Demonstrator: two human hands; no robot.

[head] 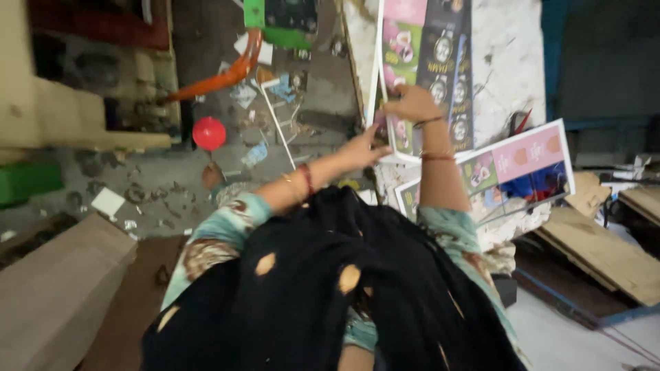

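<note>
On the worn white counter (505, 48), your right hand (412, 103) lay curled on a stack of printed sheets (430, 62); your left hand (361, 148) pinched its near edge, fingers together; tugged unevenly, the sheets could slide off or tear.

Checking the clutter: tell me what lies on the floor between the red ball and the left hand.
In the head view, a thin white rod and paper scraps cross the grey floor between red ball and left hand.
</note>
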